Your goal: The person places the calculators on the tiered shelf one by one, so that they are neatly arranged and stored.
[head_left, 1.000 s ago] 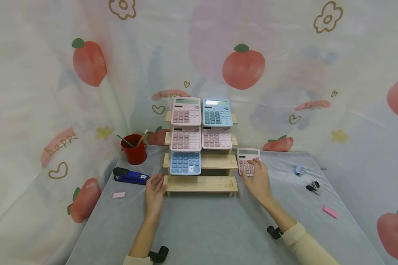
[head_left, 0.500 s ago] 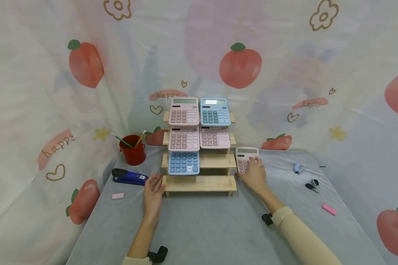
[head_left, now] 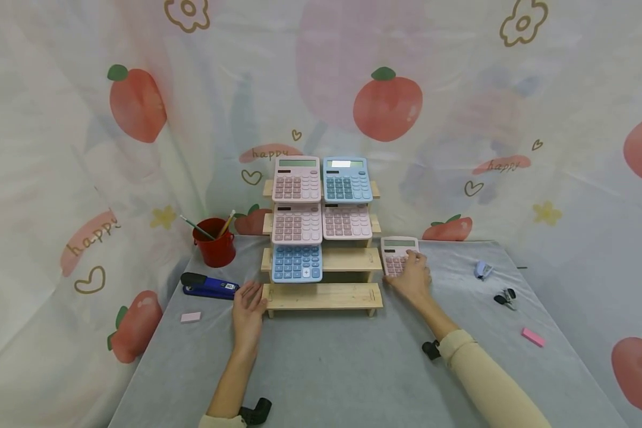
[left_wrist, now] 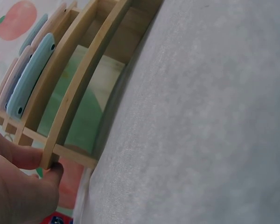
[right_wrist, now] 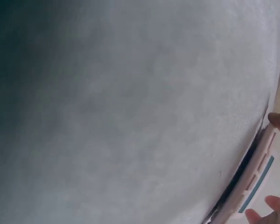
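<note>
My left hand (head_left: pixel 248 315) pinches the left end of the lowest step of a wooden tiered stand (head_left: pixel 321 297), thumb and finger on the plank (left_wrist: pixel 79 86) in the left wrist view. My right hand (head_left: pixel 413 279) holds a pink calculator (head_left: pixel 399 243) to the right of the stand, thumb at its lower left corner and fingers over its right side. In the right wrist view, a dark gap runs under the near edge of that calculator (right_wrist: pixel 245 179). On the stand are pink calculators (head_left: pixel 296 179), a light blue calculator (head_left: pixel 348 180) and a blue calculator (head_left: pixel 297 263).
A red bucket (head_left: pixel 217 252) with pencils and a blue stapler (head_left: pixel 210 286) stand left of the stand, near a pale pink eraser (head_left: pixel 191 317). To the right lie a light blue clip-like item (head_left: pixel 482 270), a small black item (head_left: pixel 505 298) and a pink eraser (head_left: pixel 532 337).
My right hand has shifted down the pink calculator, its thumb now at the lower left corner. The left hand keeps its hold on the stand. The head view has shifted slightly.
</note>
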A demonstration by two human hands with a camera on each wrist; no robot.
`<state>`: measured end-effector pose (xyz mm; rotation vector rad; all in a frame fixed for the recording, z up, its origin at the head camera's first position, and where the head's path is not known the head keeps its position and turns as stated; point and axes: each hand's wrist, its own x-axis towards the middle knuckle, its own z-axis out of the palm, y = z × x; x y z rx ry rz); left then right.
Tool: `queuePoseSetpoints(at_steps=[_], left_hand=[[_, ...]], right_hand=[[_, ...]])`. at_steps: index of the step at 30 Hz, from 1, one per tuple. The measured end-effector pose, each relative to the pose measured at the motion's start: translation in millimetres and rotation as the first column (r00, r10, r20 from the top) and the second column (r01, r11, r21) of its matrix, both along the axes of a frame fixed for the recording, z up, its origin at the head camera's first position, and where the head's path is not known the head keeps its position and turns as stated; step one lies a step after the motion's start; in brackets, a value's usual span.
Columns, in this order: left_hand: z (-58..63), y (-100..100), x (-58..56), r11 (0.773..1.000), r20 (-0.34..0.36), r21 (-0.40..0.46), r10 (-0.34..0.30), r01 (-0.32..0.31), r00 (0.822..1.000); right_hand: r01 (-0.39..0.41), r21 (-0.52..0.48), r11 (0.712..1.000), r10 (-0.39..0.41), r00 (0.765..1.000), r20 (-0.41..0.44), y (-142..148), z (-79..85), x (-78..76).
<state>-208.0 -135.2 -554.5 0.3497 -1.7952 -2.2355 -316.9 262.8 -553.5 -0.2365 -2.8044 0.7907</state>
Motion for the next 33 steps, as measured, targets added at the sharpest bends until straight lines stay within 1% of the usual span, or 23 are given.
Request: queuePoseSetpoints(at_steps=[5, 8, 11, 16, 20, 23, 26, 29, 31, 33], left_hand=[[-0.4, 0.4, 0.0, 1.0, -0.006, 0.001, 0.005, -0.005, 1.0], [-1.7, 0.3, -0.5, 1.0, -0.011, 0.007, 0.004, -0.004, 1.0], [-2.2, 0.1, -0.8, 1.0, -0.017, 0.012, 0.004, -0.003, 1.0], [-2.1, 0.0, -1.3, 1.0, -0.025, 0.012, 0.005, -0.005, 1.0], [-3.0, 2.2, -1.2, 1.0, -0.019, 0.011, -0.003, 0.003, 1.0], [-3.1, 4.6, -1.2, 1.0, -0.009, 0.008, -0.004, 0.004, 1.0], [-2.7, 5.2, -0.3, 1.0, -0.007, 0.005, 0.002, -0.002, 1.0], [-1.4, 3.7, 0.2, 1.0, -0.007, 0.008, 0.006, -0.006, 1.0], [-0.9, 2.5, 0.5, 1.0, -0.012, 0.016, 0.002, -0.002, 1.0], [-1.0, 1.7, 0.3, 1.0, -0.01, 0.02, -0.001, 0.001, 1.0]], right_hand=[[0.007, -0.04, 0.999, -0.009, 0.999, -0.049, 3.3, 5.4, 8.4], [0.014, -0.061, 0.998, -0.019, 0.996, -0.082, 3.4, 12.9, 19.2], [0.004, -0.094, 0.996, -0.015, 0.993, -0.117, 3.0, 25.2, 34.5], [-0.029, -0.105, 0.994, 0.013, 0.989, -0.149, 3.2, 52.1, 68.4], [-0.07, -0.092, 0.993, 0.053, 0.984, -0.169, 2.3, 74.4, 104.0], [-0.113, -0.071, 0.991, 0.096, 0.973, -0.208, -3.1, 88.8, 129.8], [-0.148, -0.037, 0.988, 0.135, 0.962, -0.236, -14.8, 98.7, 147.4], [-0.176, -0.03, 0.984, 0.165, 0.96, -0.226, -32.8, 104.4, 154.8], [-0.192, -0.044, 0.98, 0.179, 0.962, -0.205, -47.5, 105.6, 155.0], [-0.212, -0.065, 0.975, 0.196, 0.961, -0.194, -62.5, 104.9, 151.6]])
